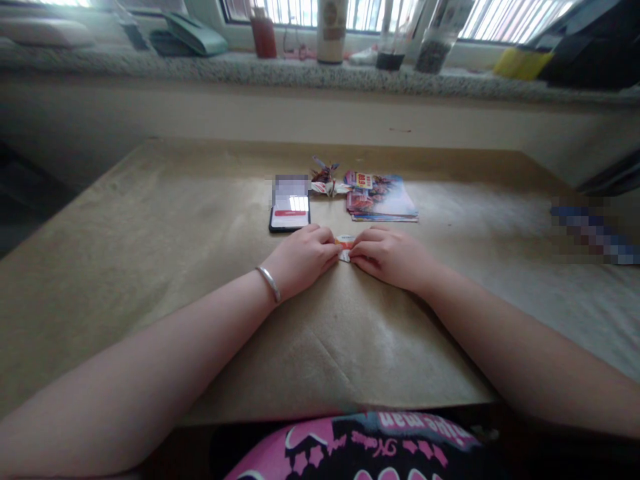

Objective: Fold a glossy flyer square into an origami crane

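A small slip of white and orange paper (345, 245) lay on or just above the table (200, 253), directly between the person's two hands. From the left hand (306, 257) it was at three o'clock, touching the fingertips; from the right hand (389, 257) it was at nine o'clock, likewise in contact. The left hand's fingers were drawn together, and thumb and fingers pinched the near left edge of the slip. The right hand mirrored this, its fingers bent and gathered in a pinch on the right edge. Only the middle of the slip showed, an orange band across white; the fingers hid its ends. A silver bangle (269, 283) circled the left wrist.

Taking the slip as the centre of the dial, a smartphone (290, 215) with a lit screen lay flat at ten o'clock, just beyond the left hand. Between eleven and twelve, farther off, was a crumpled white wrapper (330, 189) with a dark, tangled bundle (324, 172) behind it. At half past one, past the right hand, lay a stack of colourful printed cards (395, 200), with a red and yellow label (362, 180) at its far left corner.
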Demonstrator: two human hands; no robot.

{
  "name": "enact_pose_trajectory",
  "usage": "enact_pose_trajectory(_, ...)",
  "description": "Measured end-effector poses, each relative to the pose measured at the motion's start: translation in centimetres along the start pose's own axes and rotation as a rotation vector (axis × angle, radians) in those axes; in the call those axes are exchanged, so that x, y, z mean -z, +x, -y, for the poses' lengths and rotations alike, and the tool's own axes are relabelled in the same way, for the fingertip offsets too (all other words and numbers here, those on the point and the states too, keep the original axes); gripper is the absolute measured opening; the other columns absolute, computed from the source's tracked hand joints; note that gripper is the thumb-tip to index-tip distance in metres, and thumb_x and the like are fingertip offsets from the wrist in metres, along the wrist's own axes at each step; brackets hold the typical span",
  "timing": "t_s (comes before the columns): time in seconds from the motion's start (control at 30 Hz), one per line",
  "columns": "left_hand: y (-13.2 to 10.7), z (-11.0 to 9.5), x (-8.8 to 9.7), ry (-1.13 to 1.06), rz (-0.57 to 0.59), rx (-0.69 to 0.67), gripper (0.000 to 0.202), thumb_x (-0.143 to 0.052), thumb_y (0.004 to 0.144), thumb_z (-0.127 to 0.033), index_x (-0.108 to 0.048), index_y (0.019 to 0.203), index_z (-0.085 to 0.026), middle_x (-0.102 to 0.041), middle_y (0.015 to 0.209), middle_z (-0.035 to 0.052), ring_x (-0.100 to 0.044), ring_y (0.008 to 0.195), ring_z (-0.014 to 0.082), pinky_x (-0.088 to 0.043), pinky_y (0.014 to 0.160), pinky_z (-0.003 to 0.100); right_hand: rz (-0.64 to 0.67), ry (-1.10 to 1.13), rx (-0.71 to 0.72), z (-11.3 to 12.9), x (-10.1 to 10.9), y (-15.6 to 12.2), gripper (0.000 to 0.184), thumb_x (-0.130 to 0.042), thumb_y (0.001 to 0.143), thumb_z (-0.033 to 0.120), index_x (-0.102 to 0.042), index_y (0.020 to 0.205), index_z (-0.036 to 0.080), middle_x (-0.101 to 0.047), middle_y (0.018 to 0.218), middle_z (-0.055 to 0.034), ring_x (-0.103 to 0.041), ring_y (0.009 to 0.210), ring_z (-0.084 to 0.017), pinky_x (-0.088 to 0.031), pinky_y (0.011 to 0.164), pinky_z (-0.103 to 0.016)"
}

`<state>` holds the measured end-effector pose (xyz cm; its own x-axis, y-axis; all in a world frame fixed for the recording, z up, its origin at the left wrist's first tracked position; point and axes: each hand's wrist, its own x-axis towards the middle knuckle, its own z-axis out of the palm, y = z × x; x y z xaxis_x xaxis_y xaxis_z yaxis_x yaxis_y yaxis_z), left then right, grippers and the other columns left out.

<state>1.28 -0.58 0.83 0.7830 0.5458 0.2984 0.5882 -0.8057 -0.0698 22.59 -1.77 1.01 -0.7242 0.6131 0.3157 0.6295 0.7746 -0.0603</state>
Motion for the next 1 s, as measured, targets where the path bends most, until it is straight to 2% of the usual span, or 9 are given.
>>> enact_pose_trajectory(0.23,-0.25,0.18,0.16,-0.006,-0.018,-0.015,0.026,-0.048,0.095,-0.027,-0.071,0.086,-0.016,-0.064,0.086,0.0062,-0.054,0.077,0.0163,-0.044,0.071,0.027,-0.009,0.008,-0.046,0.17,-0.13,0.11,0.023,-0.050,0.090,0.023,-0.070,0.080,0.017,-0.067,0.082,-0.0074,-0.058,0.077,-0.017,-0.043,0.071,-0.029)
enact_pose_trajectory(0.47,0.09,0.14,0.16,0.023,-0.010,-0.029,0.024,-0.049,0.093,-0.024,-0.066,0.081,-0.013,-0.064,0.081,0.0062,-0.055,0.075,0.0168,-0.045,0.070,0.028,-0.021,0.047,-0.099,0.28,-0.34,0.15,0.017,-0.054,0.084,0.024,-0.069,0.086,0.015,-0.066,0.086,-0.0087,-0.058,0.082,-0.021,-0.044,0.074,-0.031)
enact_pose_trajectory(0.6,0.14,0.16,0.20,0.033,-0.010,-0.031,0.022,-0.050,0.092,-0.023,-0.065,0.079,-0.013,-0.064,0.081,0.0056,-0.054,0.072,0.0160,-0.044,0.068,0.028,-0.013,0.070,-0.117,0.21,-0.39,0.13,0.020,-0.055,0.087,0.030,-0.070,0.088,0.016,-0.067,0.088,-0.0091,-0.057,0.084,-0.021,-0.044,0.076,-0.032)
enact_pose_trajectory(0.8,0.17,0.29,0.27,0.043,0.001,-0.067,0.022,-0.049,0.092,-0.024,-0.066,0.080,-0.014,-0.065,0.082,0.0056,-0.056,0.074,0.0168,-0.044,0.068,0.029,-0.012,0.050,-0.100,0.19,-0.47,0.33,0.024,-0.050,0.090,0.026,-0.071,0.081,0.016,-0.068,0.084,-0.0084,-0.058,0.079,-0.019,-0.044,0.074,-0.030)
enact_pose_trajectory(1.0,0.32,0.09,0.25,0.055,-0.012,-0.012,0.023,-0.048,0.092,-0.025,-0.065,0.079,-0.015,-0.063,0.077,0.0051,-0.054,0.070,0.0164,-0.041,0.063,0.028,-0.055,0.061,-0.126,0.51,-0.49,0.49,0.018,-0.054,0.085,0.023,-0.069,0.083,0.015,-0.065,0.083,-0.0094,-0.058,0.078,-0.019,-0.044,0.073,-0.030)
